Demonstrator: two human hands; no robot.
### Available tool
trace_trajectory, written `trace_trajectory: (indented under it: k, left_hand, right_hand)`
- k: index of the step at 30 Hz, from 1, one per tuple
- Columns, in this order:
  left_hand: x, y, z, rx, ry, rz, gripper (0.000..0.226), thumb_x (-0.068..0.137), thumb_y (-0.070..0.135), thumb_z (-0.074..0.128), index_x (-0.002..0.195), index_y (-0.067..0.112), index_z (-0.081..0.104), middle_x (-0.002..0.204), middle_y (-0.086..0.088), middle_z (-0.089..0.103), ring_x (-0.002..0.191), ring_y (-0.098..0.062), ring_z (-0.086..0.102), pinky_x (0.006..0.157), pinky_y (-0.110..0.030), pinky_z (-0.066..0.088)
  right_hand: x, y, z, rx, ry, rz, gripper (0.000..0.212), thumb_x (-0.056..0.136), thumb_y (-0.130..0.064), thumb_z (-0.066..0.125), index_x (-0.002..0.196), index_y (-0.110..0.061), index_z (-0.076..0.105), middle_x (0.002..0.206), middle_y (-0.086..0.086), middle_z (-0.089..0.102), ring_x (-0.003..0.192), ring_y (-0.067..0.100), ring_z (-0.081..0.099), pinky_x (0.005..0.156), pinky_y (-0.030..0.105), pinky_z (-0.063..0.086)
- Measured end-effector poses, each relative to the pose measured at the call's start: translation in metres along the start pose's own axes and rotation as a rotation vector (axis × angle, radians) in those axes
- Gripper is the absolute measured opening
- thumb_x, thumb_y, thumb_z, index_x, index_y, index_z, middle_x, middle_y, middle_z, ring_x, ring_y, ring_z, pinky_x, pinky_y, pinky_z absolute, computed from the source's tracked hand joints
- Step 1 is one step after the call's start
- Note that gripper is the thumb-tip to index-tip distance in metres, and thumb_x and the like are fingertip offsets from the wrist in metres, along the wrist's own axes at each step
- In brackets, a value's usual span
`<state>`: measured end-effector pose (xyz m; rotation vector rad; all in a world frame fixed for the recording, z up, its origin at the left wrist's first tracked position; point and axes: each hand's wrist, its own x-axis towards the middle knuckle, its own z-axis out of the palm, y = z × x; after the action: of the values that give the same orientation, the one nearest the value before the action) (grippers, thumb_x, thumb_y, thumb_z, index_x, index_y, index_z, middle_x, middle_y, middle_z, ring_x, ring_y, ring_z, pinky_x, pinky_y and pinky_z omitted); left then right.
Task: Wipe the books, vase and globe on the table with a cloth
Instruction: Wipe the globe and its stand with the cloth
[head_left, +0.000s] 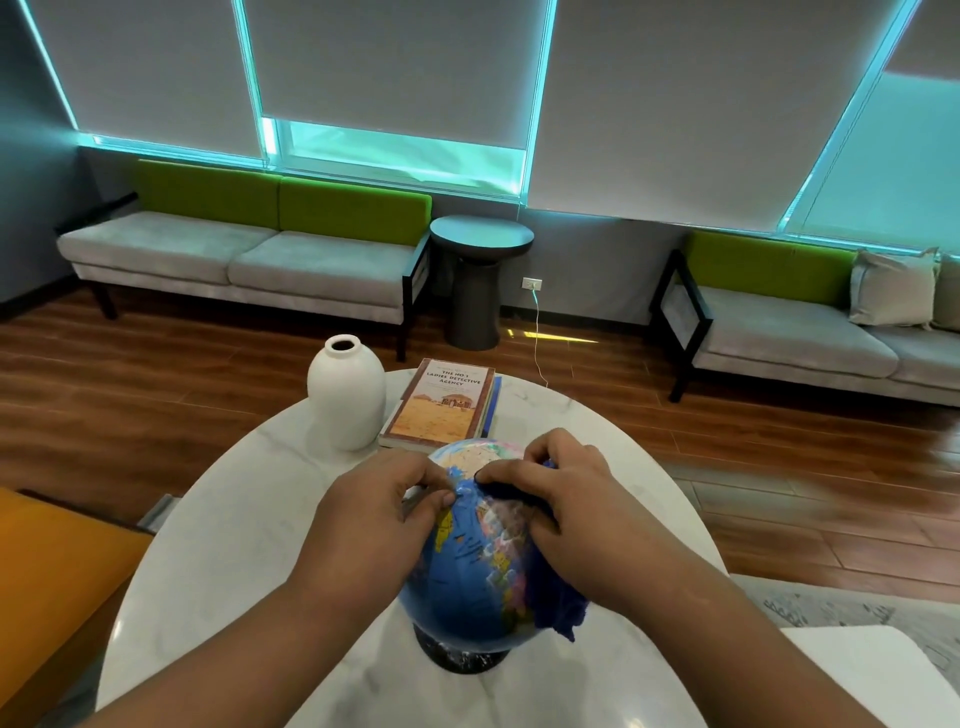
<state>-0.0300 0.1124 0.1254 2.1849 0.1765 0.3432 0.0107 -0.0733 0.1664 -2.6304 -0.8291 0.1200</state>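
One glossy globe (470, 561) on a dark round base stood on the round marble table (249, 519). The left hand (374, 512) gripped its left side with curled fingers; the right hand (566, 499) clutched one dark blue cloth (558, 605) against its right. Behind stood one matte white ovoid vase (345, 397), contents not discernible, beside at least two stacked books (441, 405).

Both forearms reach forward, left hand (379, 501) and right hand (563, 499) close together, fingers (498, 475) curled.
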Motion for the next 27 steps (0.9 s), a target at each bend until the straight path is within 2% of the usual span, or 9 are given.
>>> trace_trajectory:
  k: [5,7,9,11,15,17,21,24,27]
  left_hand:
    - [0.001,0.000,0.000,-0.002,0.011,0.006,0.014,0.085,0.021,0.070,0.082,0.034,0.068,0.093,0.021,0.062,0.093,0.001,0.057,0.080,-0.024,0.054]
    - [0.002,0.000,0.000,0.007,0.020,0.021,0.013,0.085,0.020,0.071,0.083,0.033,0.069,0.093,0.020,0.063,0.092,0.000,0.057,0.080,-0.024,0.054]
    - [0.001,-0.001,0.001,0.014,0.021,0.037,0.013,0.085,0.020,0.070,0.084,0.033,0.069,0.093,0.018,0.064,0.093,-0.001,0.059,0.079,-0.022,0.055]
    - [0.000,-0.001,0.001,0.012,0.018,0.038,0.013,0.085,0.021,0.070,0.085,0.033,0.069,0.094,0.017,0.064,0.092,-0.001,0.059,0.077,-0.021,0.055]
    - [0.000,0.000,0.001,0.014,0.023,0.017,0.012,0.085,0.022,0.070,0.083,0.034,0.069,0.093,0.019,0.064,0.091,-0.001,0.059,0.079,-0.025,0.057]
    - [0.000,0.000,0.001,0.021,0.027,0.017,0.013,0.085,0.022,0.070,0.082,0.034,0.069,0.093,0.020,0.063,0.092,-0.002,0.059,0.079,-0.025,0.057]
    - [-0.001,-0.001,0.001,0.013,0.022,0.049,0.013,0.085,0.020,0.070,0.083,0.034,0.068,0.093,0.018,0.064,0.092,-0.002,0.059,0.078,-0.024,0.056]
    - [-0.002,-0.001,0.002,0.006,0.024,0.029,0.013,0.085,0.021,0.070,0.083,0.034,0.068,0.094,0.019,0.063,0.093,-0.001,0.059,0.078,-0.024,0.056]
    - [-0.002,-0.001,0.002,-0.042,0.024,0.000,0.014,0.085,0.020,0.070,0.080,0.033,0.068,0.093,0.020,0.064,0.092,-0.001,0.059,0.078,-0.029,0.058]
  right_hand:
    - [0.000,0.006,-0.003,-0.015,0.092,0.079,0.042,0.098,-0.015,0.043,0.125,-0.046,0.054,0.111,-0.010,0.033,0.105,0.010,0.037,0.085,0.016,0.030]
    - [0.002,0.004,-0.001,-0.004,0.145,0.000,0.040,0.094,-0.013,0.047,0.121,-0.040,0.059,0.111,-0.005,0.039,0.100,0.014,0.043,0.081,0.020,0.035]
    - [0.002,-0.004,0.005,0.060,0.095,-0.057,0.033,0.094,-0.022,0.051,0.122,-0.039,0.058,0.113,-0.006,0.039,0.093,0.007,0.044,0.075,0.014,0.037]
    - [0.003,-0.006,0.009,0.130,-0.008,0.028,0.031,0.094,-0.039,0.052,0.125,-0.041,0.051,0.116,-0.010,0.034,0.088,-0.001,0.041,0.073,0.004,0.034]
    - [0.012,0.005,-0.003,0.125,0.077,0.155,0.025,0.094,-0.042,0.050,0.117,-0.037,0.055,0.111,-0.009,0.040,0.080,-0.003,0.041,0.062,0.008,0.033]
    - [0.012,0.001,-0.003,0.109,0.064,0.140,0.022,0.093,-0.043,0.051,0.115,-0.038,0.052,0.109,-0.010,0.039,0.081,-0.002,0.042,0.064,0.008,0.033]
    - [0.007,-0.010,0.009,0.130,-0.013,0.054,0.024,0.092,-0.043,0.056,0.109,-0.048,0.040,0.112,-0.011,0.036,0.101,0.004,0.047,0.085,0.013,0.045]
    - [0.005,0.005,0.002,0.260,0.022,0.102,0.023,0.094,-0.029,0.054,0.117,-0.032,0.058,0.105,-0.013,0.044,0.085,0.001,0.050,0.066,0.004,0.040]
    - [-0.003,0.032,0.005,0.285,0.097,0.097,0.044,0.092,0.000,0.046,0.115,-0.031,0.068,0.095,-0.017,0.047,0.092,-0.010,0.046,0.074,0.001,0.036]
